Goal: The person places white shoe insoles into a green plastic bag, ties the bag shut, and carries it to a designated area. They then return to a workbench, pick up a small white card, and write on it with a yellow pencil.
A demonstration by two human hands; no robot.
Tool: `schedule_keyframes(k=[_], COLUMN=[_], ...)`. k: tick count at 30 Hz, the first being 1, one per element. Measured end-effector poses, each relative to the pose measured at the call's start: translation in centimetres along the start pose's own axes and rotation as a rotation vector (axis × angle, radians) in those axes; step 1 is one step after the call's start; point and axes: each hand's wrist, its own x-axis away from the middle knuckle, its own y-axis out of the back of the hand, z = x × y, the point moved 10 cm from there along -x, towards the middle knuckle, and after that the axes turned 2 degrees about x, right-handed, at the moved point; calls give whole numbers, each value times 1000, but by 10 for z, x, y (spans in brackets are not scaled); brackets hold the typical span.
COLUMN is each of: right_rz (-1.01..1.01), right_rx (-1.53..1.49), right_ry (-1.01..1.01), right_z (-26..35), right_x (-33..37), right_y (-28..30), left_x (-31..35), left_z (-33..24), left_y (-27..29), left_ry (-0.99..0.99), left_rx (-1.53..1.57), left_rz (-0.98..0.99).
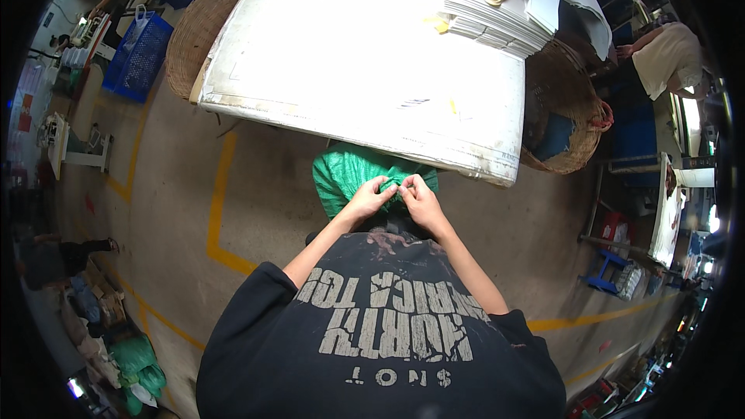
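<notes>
Green woven sack (348, 174), one — stood against the white-topped table's (341, 70) near edge. Left hand (374, 198) and right hand (419, 198) pinched its bunched top between closed fingertips. Gathering appeared partly done — no finished knot showed.

Over the feed, I read the crumpled green bundle (335, 180) as plastic with a slight sheen. The broad white worktop (334, 70) looks smooth, scuffed along its edge; the round brown left-hand basket (188, 43) is rough wicker; the black wide-sleeved shirt (287, 341) is matt cloth.
</notes>
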Motion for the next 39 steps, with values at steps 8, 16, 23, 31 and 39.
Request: schedule_keyframes(k=[8,16,23,31,39], right_rz=[-210,-303,-275,-270,-316], right_rx=[395,518,430,440,450], right_ry=[318,405,286,263,305], right_z=[58,68,55,55,64], right_x=[13,11,5,5,8], right_y=[21,20,23,24,30], left_x=[-4,5,9,1,-6], left_z=[4,-12,-20,-11,5], left_y=[5,1,2,15,19], left_ry=[5,53,43,-33,-53], left_rx=[155,292,282,199,300], left_rz=[-105,-54,-64,-105,-145])
